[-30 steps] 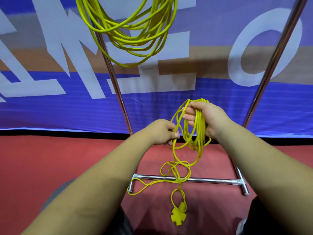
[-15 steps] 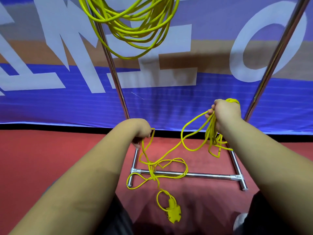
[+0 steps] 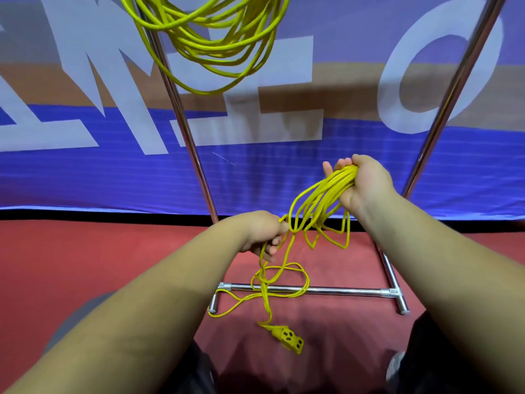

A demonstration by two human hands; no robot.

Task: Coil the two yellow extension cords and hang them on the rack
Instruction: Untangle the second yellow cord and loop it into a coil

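My left hand pinches a strand of the loose yellow cord; slack drops beneath it across the base bar of the rack to the socket end on the red floor; my right hand, higher, clenches the gathered loops; the other coil hangs overhead.

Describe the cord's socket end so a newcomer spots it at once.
Look at the red floor in front of the rack's chrome base bar. Just nearer the camera lies the yellow socket block; unlike the thin loops around it, it is chunky with dark slots.
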